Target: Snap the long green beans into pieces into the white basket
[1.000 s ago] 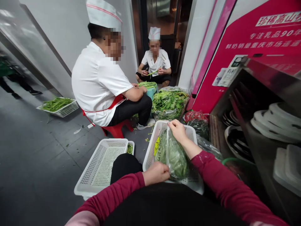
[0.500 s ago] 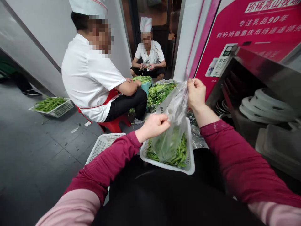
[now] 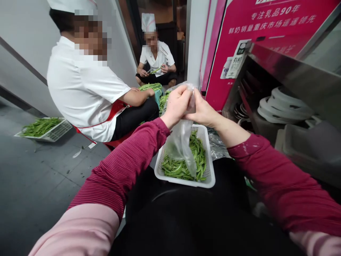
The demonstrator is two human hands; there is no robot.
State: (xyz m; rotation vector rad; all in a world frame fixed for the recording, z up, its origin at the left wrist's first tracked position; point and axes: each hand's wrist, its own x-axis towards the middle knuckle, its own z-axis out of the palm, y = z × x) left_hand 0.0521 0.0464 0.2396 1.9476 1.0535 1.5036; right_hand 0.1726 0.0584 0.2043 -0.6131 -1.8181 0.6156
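Both my hands meet at the top of a clear plastic bag (image 3: 179, 138), which hangs down over a white basket (image 3: 210, 170). My left hand (image 3: 178, 105) pinches the bag from the left, and my right hand (image 3: 204, 109) has its fingers closed on it from the right. Green pods (image 3: 177, 170) lie in the basket under and around the bag's lower end. The basket sits just in front of my black-clad lap. The bag's upper edge is partly covered by my fingers.
A person in white (image 3: 80, 81) sits at the left; another (image 3: 157, 58) squats behind, holding a green stalk. A basket of green stalks (image 3: 42, 127) rests on the left floor. Metal shelving (image 3: 293, 67) with white lids (image 3: 282, 106) stands at the right.
My hands have come together at the top of the bag; the left moved up, the right inward. The bag is now gathered narrower, and the view has shifted right.
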